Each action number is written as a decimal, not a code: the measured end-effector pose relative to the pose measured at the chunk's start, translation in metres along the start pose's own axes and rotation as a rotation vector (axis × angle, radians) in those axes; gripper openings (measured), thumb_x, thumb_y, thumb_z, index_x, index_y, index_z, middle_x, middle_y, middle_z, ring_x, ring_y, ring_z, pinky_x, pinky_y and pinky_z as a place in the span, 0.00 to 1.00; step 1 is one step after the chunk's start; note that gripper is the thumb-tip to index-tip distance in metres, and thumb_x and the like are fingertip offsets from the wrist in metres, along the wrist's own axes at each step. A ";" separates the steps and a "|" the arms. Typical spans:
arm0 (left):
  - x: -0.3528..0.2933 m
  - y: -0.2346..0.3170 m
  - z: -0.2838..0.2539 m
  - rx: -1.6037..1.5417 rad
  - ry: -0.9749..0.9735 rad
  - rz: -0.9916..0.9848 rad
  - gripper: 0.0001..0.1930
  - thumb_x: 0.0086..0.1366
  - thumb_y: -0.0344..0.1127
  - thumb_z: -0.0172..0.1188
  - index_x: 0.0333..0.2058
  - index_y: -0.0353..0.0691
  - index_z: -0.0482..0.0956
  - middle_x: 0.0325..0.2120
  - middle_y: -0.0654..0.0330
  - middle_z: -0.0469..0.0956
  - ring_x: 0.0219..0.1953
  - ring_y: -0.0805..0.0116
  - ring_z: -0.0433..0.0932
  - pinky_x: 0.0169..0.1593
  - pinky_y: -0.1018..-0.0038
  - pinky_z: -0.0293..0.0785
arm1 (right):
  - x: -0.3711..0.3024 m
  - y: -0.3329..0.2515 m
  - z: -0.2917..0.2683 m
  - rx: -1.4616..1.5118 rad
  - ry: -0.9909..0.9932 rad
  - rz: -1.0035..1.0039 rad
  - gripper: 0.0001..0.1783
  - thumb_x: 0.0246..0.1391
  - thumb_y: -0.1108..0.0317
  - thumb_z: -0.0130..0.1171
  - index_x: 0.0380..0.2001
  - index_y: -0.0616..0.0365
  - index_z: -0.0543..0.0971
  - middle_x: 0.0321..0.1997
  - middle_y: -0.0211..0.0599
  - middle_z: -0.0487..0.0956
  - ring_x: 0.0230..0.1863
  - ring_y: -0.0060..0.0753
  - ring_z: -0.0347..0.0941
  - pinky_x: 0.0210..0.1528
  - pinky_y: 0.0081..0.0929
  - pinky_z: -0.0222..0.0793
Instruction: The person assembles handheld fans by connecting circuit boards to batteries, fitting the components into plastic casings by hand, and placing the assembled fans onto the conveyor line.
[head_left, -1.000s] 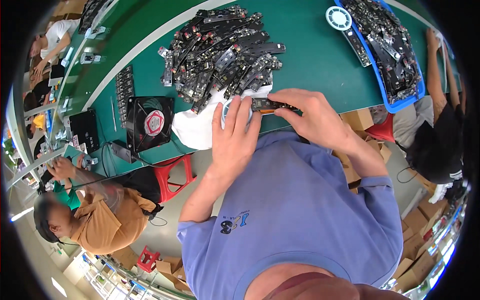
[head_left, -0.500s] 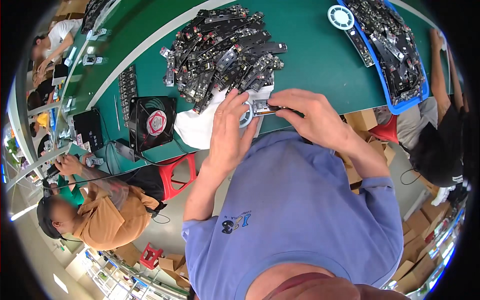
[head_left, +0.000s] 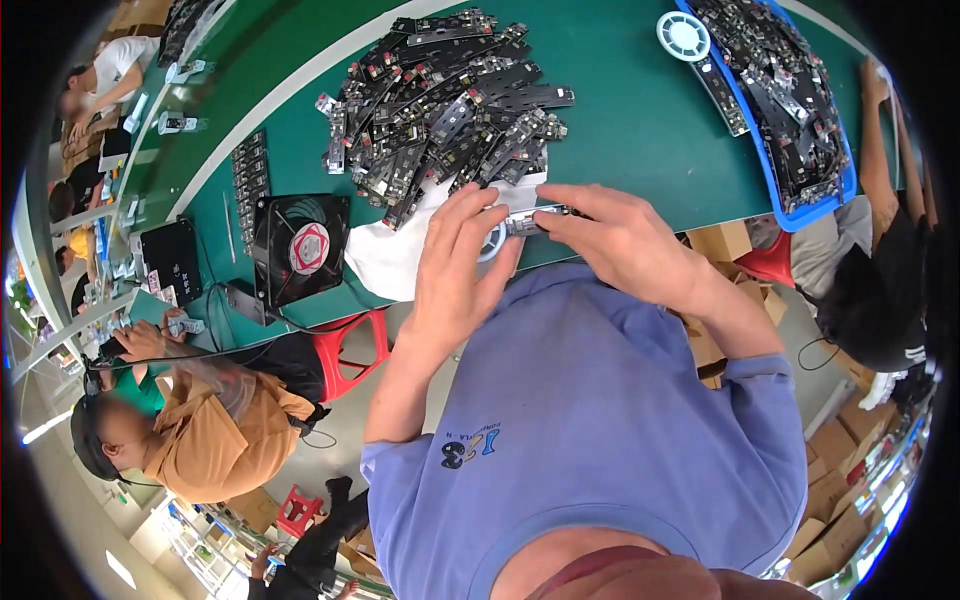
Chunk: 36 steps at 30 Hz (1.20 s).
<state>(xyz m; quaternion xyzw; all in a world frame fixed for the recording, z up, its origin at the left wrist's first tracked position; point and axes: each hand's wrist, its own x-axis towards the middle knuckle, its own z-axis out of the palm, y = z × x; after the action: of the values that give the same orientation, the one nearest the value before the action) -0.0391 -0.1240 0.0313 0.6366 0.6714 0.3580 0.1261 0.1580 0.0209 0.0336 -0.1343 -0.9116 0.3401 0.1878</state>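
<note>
Between my hands is a small handheld device: a white ring-shaped head [head_left: 491, 243] joined to a narrow body with a circuit board [head_left: 522, 222]. My left hand [head_left: 452, 268] is closed round the ring end, its fingers partly covering it. With thumb and fingers, my right hand [head_left: 632, 243] grips the board end from the other side. A white cloth [head_left: 385, 258] lies on the table beneath and left of my left hand. Just beyond the hands is a big heap of black circuit boards [head_left: 450, 110], partly resting on the cloth.
A black fan [head_left: 302, 248] stands on the green table [head_left: 620, 110] to the left, near a strip of boards [head_left: 251, 185]. At right, a blue tray [head_left: 800, 217] holds more boards; another ring-headed device [head_left: 684, 37] leans beside it. Co-workers sit on both sides.
The device has turned between my hands, so its board shows at a narrower angle. My right fingers have shifted slightly left along it. Another person has appeared at the lower left.
</note>
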 end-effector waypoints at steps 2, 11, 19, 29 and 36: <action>0.003 0.001 -0.002 0.030 -0.022 -0.001 0.19 0.62 0.26 0.71 0.51 0.34 0.80 0.56 0.51 0.78 0.62 0.46 0.75 0.62 0.55 0.74 | 0.000 0.000 0.001 -0.016 -0.036 0.004 0.17 0.57 0.75 0.66 0.51 0.62 0.85 0.58 0.48 0.82 0.51 0.52 0.82 0.53 0.44 0.79; 0.014 0.011 -0.015 -0.092 -0.133 -0.134 0.22 0.62 0.24 0.69 0.55 0.32 0.75 0.52 0.45 0.77 0.55 0.42 0.74 0.60 0.57 0.72 | -0.003 -0.002 0.003 -0.025 -0.016 -0.035 0.16 0.56 0.76 0.67 0.49 0.65 0.85 0.55 0.50 0.83 0.49 0.52 0.82 0.50 0.43 0.80; 0.004 0.009 -0.005 0.016 -0.043 0.049 0.24 0.61 0.24 0.71 0.55 0.33 0.75 0.49 0.47 0.79 0.54 0.45 0.76 0.58 0.57 0.73 | -0.004 0.002 0.002 -0.030 -0.013 -0.081 0.16 0.55 0.74 0.69 0.48 0.64 0.85 0.53 0.51 0.85 0.48 0.52 0.83 0.51 0.43 0.81; 0.004 0.011 -0.010 -0.050 0.083 0.006 0.27 0.59 0.27 0.73 0.56 0.35 0.75 0.54 0.48 0.79 0.61 0.46 0.74 0.62 0.54 0.70 | 0.008 -0.006 -0.006 0.027 -0.085 -0.042 0.15 0.55 0.75 0.68 0.47 0.65 0.85 0.51 0.50 0.86 0.49 0.53 0.83 0.51 0.43 0.81; -0.043 -0.004 -0.003 0.110 0.477 0.399 0.22 0.55 0.30 0.76 0.49 0.43 0.83 0.48 0.60 0.84 0.53 0.55 0.83 0.53 0.65 0.79 | 0.092 -0.010 -0.058 -0.099 0.173 -0.070 0.14 0.54 0.78 0.70 0.45 0.68 0.86 0.48 0.55 0.86 0.49 0.58 0.85 0.52 0.43 0.82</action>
<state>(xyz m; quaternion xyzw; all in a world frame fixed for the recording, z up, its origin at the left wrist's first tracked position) -0.0367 -0.1648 0.0187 0.6597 0.5620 0.4782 -0.1423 0.0995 0.0807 0.1036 -0.1403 -0.9119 0.2749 0.2706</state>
